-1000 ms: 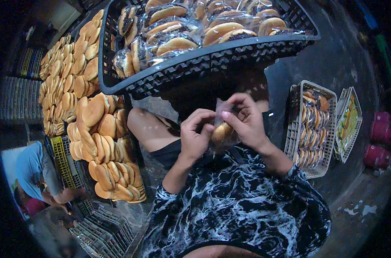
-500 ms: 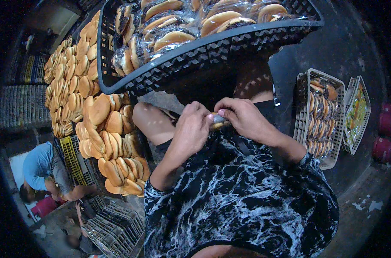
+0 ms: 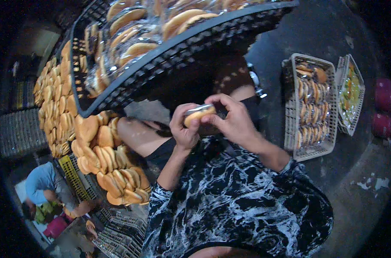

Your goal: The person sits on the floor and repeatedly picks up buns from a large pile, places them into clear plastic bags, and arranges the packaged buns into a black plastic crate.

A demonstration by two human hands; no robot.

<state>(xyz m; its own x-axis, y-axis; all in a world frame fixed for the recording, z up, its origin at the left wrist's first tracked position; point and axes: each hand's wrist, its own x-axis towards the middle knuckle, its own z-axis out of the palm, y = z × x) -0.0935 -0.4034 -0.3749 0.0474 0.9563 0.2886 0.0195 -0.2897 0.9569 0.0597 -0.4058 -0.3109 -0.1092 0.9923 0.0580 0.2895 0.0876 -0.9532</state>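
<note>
Above my lap I hold a round golden bun (image 3: 200, 115) with a dark band along its top, in shiny clear wrap. My left hand (image 3: 184, 127) grips its left side, thumb across the front. The thumb and fingertips of my right hand (image 3: 236, 120) pinch at its right end. Just beyond my hands, a tilted black plastic crate (image 3: 178, 48) holds several bagged buns with dark filling. To the left, a large heap of unwrapped buns (image 3: 88, 129) spreads away from beside my knee.
On the dark floor at right stands a beige crate (image 3: 290, 129) with rows of wrapped buns. Beside it is another light crate (image 3: 361, 81) with green and yellow contents. Magenta round objects (image 3: 382, 94) lie farther right. At lower left a person in blue (image 3: 43, 182) bends near stacked crates (image 3: 122, 234).
My view has shifted, and the black crate appears farther left and more tilted. The wrapped bun is turned up into fuller view, with my left hand now around its side.
</note>
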